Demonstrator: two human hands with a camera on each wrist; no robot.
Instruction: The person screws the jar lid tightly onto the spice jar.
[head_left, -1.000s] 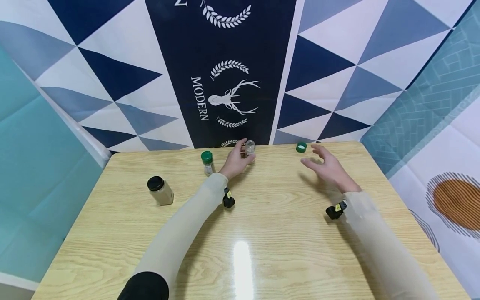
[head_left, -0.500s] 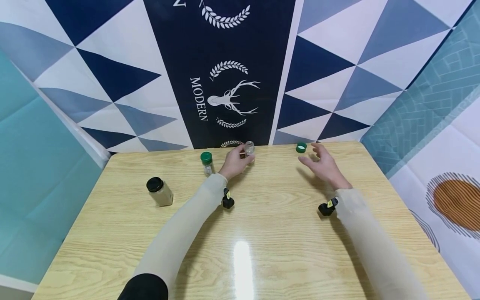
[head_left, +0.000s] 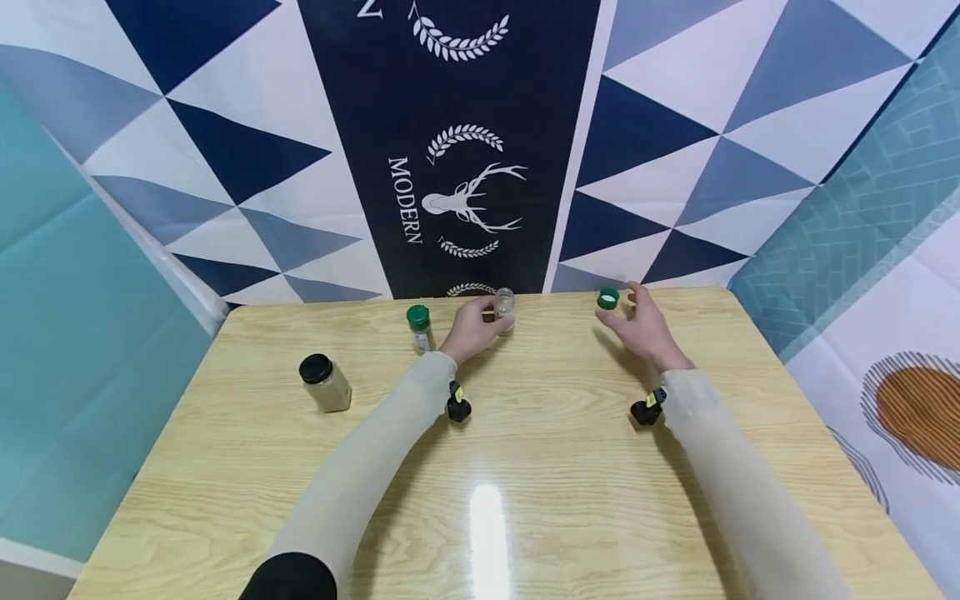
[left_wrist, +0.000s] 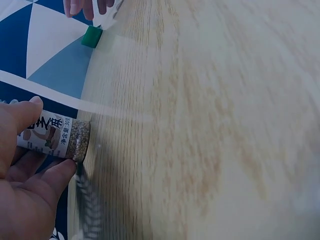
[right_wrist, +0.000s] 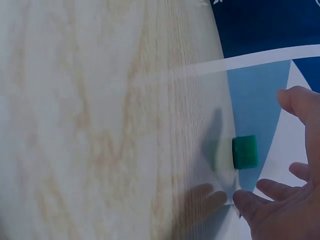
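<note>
My left hand point(head_left: 474, 328) grips a small clear spice jar point(head_left: 504, 303) near the table's back edge. No lid is on it. In the left wrist view the jar point(left_wrist: 55, 134) bears a printed label, with pale seeds or grains at its base; thumb and fingers curl round it. To the right, a green cap point(head_left: 608, 298) lies on the table with its white inside facing up. Beside it my right hand point(head_left: 643, 330) hovers, thumb and fingers spread around the cap. The right wrist view shows a gap between the fingers and the green cap point(right_wrist: 245, 152).
Left of my left hand stands a green-capped spice jar point(head_left: 421, 328). A larger jar point(head_left: 326, 383) with a black lid is farther left. Patterned cloth point(head_left: 465, 150) rises behind the wooden table point(head_left: 555, 483), and more cloth hangs at both sides.
My right hand has moved left, closer to the green cap. My left hand keeps its hold on the spice jar in about the same place. The head view has shifted slightly.
</note>
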